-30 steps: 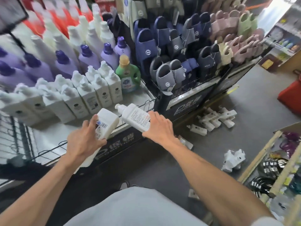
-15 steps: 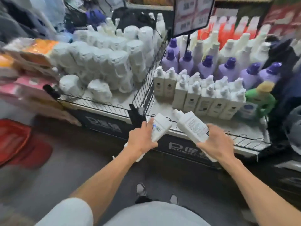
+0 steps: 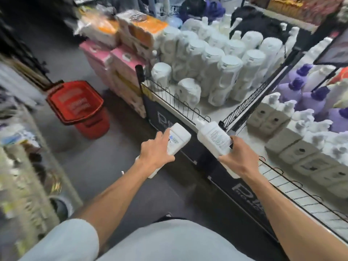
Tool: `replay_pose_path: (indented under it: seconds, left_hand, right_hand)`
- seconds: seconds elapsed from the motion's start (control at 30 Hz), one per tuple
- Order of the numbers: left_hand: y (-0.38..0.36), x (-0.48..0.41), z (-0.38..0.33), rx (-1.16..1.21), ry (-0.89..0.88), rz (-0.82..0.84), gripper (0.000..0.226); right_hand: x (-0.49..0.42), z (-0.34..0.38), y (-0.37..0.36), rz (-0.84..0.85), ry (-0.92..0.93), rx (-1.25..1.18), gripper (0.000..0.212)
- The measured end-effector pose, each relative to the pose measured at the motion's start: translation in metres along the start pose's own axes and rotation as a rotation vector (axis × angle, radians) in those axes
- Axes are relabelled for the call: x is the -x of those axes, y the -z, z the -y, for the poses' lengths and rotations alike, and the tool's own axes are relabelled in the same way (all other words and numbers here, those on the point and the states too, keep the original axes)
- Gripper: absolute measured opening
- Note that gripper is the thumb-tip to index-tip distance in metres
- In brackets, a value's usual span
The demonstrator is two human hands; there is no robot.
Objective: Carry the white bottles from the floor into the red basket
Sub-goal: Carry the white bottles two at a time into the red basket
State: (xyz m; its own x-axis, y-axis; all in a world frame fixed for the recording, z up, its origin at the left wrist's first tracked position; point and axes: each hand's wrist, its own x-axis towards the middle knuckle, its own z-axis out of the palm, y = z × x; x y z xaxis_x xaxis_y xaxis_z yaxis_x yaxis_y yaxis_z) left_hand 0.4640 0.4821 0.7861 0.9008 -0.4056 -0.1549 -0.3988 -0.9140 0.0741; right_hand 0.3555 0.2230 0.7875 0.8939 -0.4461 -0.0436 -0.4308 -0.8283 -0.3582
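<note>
My left hand (image 3: 155, 154) grips a white bottle (image 3: 177, 141) with a blue logo, its base pointing up and away. My right hand (image 3: 239, 157) grips a second white bottle (image 3: 213, 137) with a printed label, its cap pointing away to the upper left. Both bottles are held in the air in front of me at waist height. The red basket (image 3: 79, 108) stands on the grey floor ahead to the left, apart from both hands, and looks empty from here.
A wire-fenced display stand (image 3: 188, 108) to the right carries white roll packs, white pump bottles (image 3: 293, 147) and purple bottles. Pink boxes (image 3: 116, 72) stand beyond the basket. A blurred shelf (image 3: 24, 166) lines the left side.
The view has swung left from the slipper rack and the bottles on the floor; the red basket is now in view. Both hands still hold their bottles.
</note>
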Motion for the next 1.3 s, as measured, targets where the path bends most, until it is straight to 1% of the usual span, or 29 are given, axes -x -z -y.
replay_pose_path:
  seconds: [0.13, 0.27, 0.37, 0.63, 0.8, 0.97, 1.1, 1.3]
  left_hand:
    - [0.001, 0.005, 0.055, 0.042, 0.135, -0.009, 0.102]
    - [0.000, 0.013, 0.103, 0.098, 0.275, -0.022, 0.100]
    - [0.000, 0.019, 0.134, 0.136, 0.380, -0.021, 0.099]
    - [-0.010, 0.002, 0.207, 0.189, 0.611, -0.021, 0.107]
    - [-0.001, -0.015, 0.240, 0.209, 0.726, -0.025, 0.109]
    - [0.006, -0.032, 0.280, 0.188, 0.802, -0.004, 0.111]
    - [0.004, -0.040, 0.298, 0.187, 0.887, 0.019, 0.108]
    - [-0.002, -0.042, 0.337, 0.228, 0.939, 0.043, 0.110]
  right_hand:
    - [-0.027, 0.056, -0.026, 0.053, 0.140, 0.013, 0.065]
    - [-0.057, 0.110, -0.046, 0.097, 0.279, 0.024, 0.073]
    - [-0.079, 0.150, -0.062, 0.139, 0.364, 0.032, 0.073]
    - [-0.146, 0.241, -0.108, 0.240, 0.573, 0.080, 0.067]
    - [-0.188, 0.291, -0.133, 0.308, 0.654, 0.061, 0.068]
    - [-0.222, 0.338, -0.149, 0.331, 0.720, 0.037, 0.072]
    - [-0.248, 0.370, -0.164, 0.354, 0.774, 0.046, 0.074]
    - [-0.267, 0.416, -0.189, 0.408, 0.787, 0.056, 0.077]
